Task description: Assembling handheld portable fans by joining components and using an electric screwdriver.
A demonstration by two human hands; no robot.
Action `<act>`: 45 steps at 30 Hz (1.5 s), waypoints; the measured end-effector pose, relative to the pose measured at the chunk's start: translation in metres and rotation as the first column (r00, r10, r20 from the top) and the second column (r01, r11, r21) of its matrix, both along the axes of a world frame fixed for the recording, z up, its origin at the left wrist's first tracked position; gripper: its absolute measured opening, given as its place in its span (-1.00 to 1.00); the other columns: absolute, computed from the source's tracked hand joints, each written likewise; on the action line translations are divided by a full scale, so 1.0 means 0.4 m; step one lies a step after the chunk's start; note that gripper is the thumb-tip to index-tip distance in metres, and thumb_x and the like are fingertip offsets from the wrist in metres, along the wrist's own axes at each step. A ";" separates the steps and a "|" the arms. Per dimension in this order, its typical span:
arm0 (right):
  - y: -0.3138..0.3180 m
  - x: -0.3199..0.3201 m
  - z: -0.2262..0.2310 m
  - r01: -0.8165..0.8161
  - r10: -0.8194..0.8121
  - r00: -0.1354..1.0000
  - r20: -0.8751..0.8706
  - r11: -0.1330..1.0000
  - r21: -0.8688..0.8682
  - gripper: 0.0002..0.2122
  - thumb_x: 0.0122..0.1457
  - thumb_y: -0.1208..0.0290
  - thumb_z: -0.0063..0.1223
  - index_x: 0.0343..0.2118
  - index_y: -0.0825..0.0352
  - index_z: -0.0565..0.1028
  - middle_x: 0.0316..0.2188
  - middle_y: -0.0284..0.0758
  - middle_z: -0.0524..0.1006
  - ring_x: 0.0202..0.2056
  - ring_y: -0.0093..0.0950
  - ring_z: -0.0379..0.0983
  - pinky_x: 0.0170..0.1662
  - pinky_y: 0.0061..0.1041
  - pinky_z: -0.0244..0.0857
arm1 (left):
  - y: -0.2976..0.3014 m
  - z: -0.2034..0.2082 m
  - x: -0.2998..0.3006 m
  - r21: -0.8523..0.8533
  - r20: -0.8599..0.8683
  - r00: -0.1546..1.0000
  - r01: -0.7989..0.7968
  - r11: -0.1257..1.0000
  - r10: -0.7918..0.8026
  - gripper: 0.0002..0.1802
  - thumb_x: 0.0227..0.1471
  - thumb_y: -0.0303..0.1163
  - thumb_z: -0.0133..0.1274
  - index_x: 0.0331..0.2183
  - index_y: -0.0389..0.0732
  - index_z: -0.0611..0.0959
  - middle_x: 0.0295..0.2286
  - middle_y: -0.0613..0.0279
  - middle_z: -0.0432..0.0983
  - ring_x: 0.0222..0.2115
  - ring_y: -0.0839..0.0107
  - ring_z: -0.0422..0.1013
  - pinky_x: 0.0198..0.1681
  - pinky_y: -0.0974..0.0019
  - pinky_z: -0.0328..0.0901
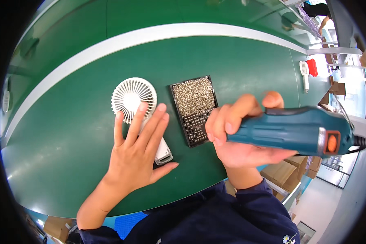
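A white handheld fan [124, 91] lies on the green table, its round slatted head away from me and its handle toward me. Over the handle and the lower edge of the head, my left hand [136, 150] rests with fingers spread, covering part of the fan. My right hand [240, 126] is wrapped round a teal electric screwdriver [284, 130] with an orange switch, held above the table. The driver's tip is hidden behind my fingers. Between the hands sits a black screw tray [180, 110], with loose silvery screws [195, 95] heaped at its far end and several standing in holes nearer me.
A white strip [183, 29] runs along the table's far side. At the far right are a white hairbrush-shaped item [305, 75] and a red object [312, 67]. Cardboard boxes [282, 177] stand below the table's right edge. Another person's arm [323, 25] shows at upper right.
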State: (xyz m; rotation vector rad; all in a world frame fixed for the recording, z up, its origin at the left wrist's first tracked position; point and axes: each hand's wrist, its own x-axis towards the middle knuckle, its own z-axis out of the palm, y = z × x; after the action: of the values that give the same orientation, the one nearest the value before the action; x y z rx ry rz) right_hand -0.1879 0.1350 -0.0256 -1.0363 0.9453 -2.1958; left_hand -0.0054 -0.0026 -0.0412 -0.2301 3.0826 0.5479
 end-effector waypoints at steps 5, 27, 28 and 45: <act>0.008 -0.002 0.006 -0.017 0.018 0.999 0.031 1.000 -0.025 -0.26 0.09 -0.39 -0.01 0.12 0.13 0.19 -0.46 -0.09 0.41 -0.61 -0.31 0.29 -0.59 -0.38 0.25 | -0.084 0.024 -0.004 0.172 0.018 0.981 0.187 0.967 -0.193 -0.24 -0.07 0.02 0.19 0.12 -0.17 0.53 0.25 0.35 0.26 0.33 0.24 0.03 0.35 -0.10 -0.11; -0.001 0.013 -0.013 -0.045 0.056 0.992 -0.116 0.994 0.098 -0.26 0.14 -0.45 -0.24 0.19 0.04 0.20 -0.44 -0.24 0.38 -0.62 -0.35 0.33 -0.53 -0.31 0.25 | 0.040 -0.056 -0.030 -0.102 -0.090 0.977 -0.200 0.975 0.191 0.01 -0.16 0.28 0.17 0.22 -0.12 0.39 0.20 0.21 0.28 0.32 0.03 -0.03 0.30 -0.16 -0.33; 0.000 0.011 -0.014 -0.060 0.072 0.991 -0.109 0.992 0.114 -0.26 0.14 -0.46 -0.24 0.19 0.04 0.20 -0.44 -0.24 0.38 -0.61 -0.35 0.34 -0.53 -0.31 0.26 | 0.040 -0.057 -0.031 -0.101 -0.090 0.977 -0.200 0.975 0.191 0.01 -0.16 0.28 0.17 0.22 -0.12 0.38 0.20 0.21 0.27 0.32 0.03 -0.04 0.31 -0.15 -0.34; -0.016 0.054 0.037 0.025 -0.030 0.977 -0.213 0.999 -0.026 -0.36 0.25 -0.21 -0.09 0.10 0.32 0.22 -0.50 -0.34 0.37 -0.72 -0.49 0.24 -0.65 -0.39 0.18 | 0.051 -0.073 -0.031 -0.071 -0.142 0.965 -0.233 0.970 0.221 -0.05 -0.12 0.25 0.16 0.19 -0.13 0.41 0.18 0.19 0.29 0.32 0.00 -0.01 0.29 -0.17 -0.30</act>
State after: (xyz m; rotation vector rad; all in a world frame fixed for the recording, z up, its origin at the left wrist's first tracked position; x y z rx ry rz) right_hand -0.1665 0.1286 -0.0107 -1.2978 1.0348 -2.1534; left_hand -0.0177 0.0178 -0.0703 -0.5775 3.2348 0.4504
